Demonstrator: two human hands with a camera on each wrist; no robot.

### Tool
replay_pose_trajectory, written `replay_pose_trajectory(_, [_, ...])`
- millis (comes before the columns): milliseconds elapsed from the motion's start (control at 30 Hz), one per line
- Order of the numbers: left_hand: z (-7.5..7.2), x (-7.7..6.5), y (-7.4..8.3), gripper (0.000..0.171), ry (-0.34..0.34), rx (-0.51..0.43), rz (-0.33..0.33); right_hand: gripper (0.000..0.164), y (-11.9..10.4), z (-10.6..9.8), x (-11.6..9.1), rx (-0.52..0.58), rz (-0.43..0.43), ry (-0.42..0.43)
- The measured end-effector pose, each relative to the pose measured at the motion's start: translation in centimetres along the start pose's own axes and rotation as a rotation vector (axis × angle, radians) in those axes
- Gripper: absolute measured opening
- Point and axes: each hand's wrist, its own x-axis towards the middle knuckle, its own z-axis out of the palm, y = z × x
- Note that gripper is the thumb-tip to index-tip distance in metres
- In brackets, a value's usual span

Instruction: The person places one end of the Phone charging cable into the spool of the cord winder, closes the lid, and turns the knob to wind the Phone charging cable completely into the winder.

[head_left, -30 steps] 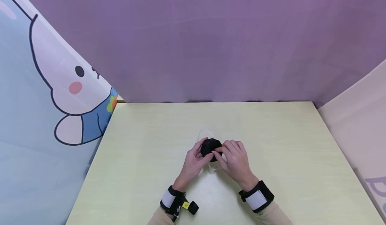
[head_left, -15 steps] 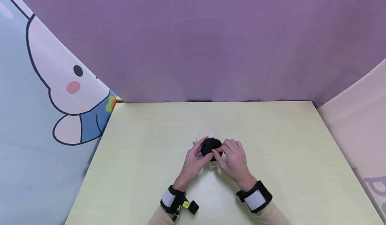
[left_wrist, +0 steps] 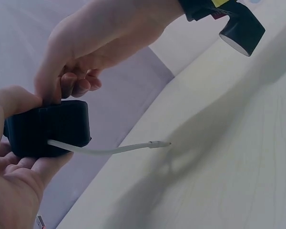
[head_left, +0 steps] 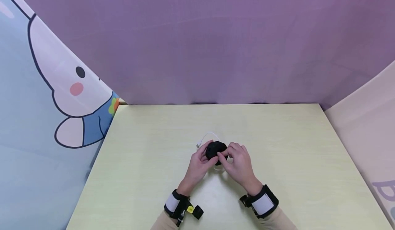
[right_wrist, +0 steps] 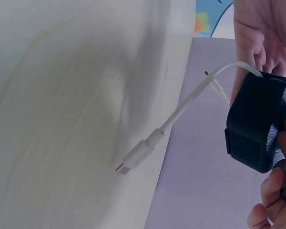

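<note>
In the head view, a rounded black cable wrap (head_left: 213, 149) is held above the table between both hands. My left hand (head_left: 195, 170) grips it from the left, thumb on the near edge and fingers behind. My right hand (head_left: 242, 165) pinches its right edge between thumb and forefinger. A white charging cable (left_wrist: 105, 151) comes out of the wrap in the left wrist view. Its small plug (right_wrist: 138, 156) hangs free in the right wrist view. Another white plug (head_left: 198, 145) sticks out on the far left side of the wrap.
The pale wooden table (head_left: 154, 130) lies below. A purple cloth (head_left: 200, 45) hangs behind it, a cartoon-printed cloth (head_left: 27, 168) on the left and a pale cloth (head_left: 364, 127) on the right. Each wrist wears a black band; a small black camera (head_left: 197, 212) juts from the left one.
The far plug and its loop of cable have swung slightly left and show more plainly. My right wrist has shifted a little left. Both hands keep their hold on the wrap.
</note>
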Motion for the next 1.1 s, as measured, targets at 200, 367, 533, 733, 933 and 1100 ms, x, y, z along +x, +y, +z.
replay_pose_trajectory(200, [0.0, 0.0, 0.0, 0.064, -0.01, -0.007, 0.014, 0.021, -0.4, -0.1, 0.1, 0.037, 0.076, -0.014])
replay_pose_trajectory(367, [0.0, 0.0, -0.1, 0.064, -0.014, 0.0, 0.036, 0.022, -0.7, -0.1, 0.2, 0.063, 0.147, -0.018])
replay_pose_trajectory(533, [0.1, 0.0, -0.3, 0.064, -0.011, 0.014, 0.04, 0.022, -1.0, -0.1, 0.2, 0.068, 0.209, -0.017])
replay_pose_trajectory(733, [0.3, -0.1, -0.2, 0.065, -0.005, 0.024, 0.027, 0.022, -1.3, 0.1, 0.1, 0.065, 0.27, -0.007])
replay_pose_trajectory(933, [0.4, -0.2, -0.1, 0.064, 0.001, 0.032, 0.018, 0.022, -1.4, 0.2, 0.0, 0.085, 0.33, 0.001])
replay_pose_trajectory(1100, [0.5, -0.3, -0.1, 0.064, 0.008, 0.033, 0.018, 0.022, -1.5, 0.4, -0.1, 0.114, 0.363, 0.005])
